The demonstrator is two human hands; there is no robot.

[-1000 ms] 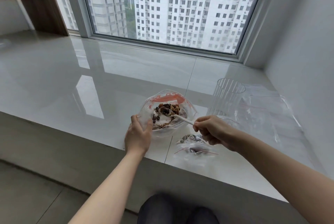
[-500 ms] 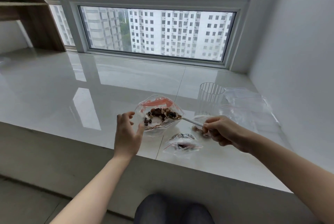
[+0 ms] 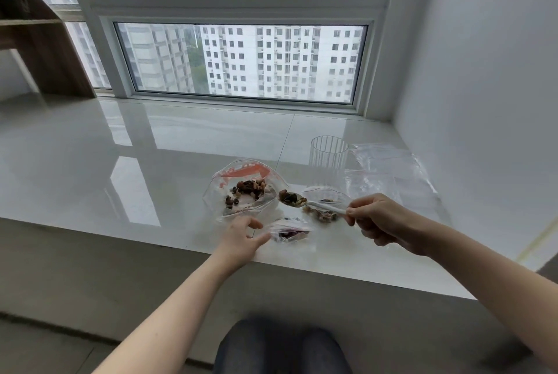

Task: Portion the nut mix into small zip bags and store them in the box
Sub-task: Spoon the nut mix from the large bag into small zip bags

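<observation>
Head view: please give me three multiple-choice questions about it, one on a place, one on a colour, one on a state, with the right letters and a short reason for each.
1. Where does the clear ribbed cup stand?
A. left of the large nut bag
B. right of the large nut bag, farther back
C. on the floor

2. What colour is the band at the large bag's mouth?
A. orange-red
B. blue
C. green

3. What is the state of the spoon in the right hand?
A. empty
B. loaded with nuts
C. lying on the sill

Answers: 1 B, the cup stands behind the spoon, to the bag's right. 2 A, the band looks orange-red. 3 B, nuts fill its bowl.

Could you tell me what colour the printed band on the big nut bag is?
Orange-red band, head view.
</observation>
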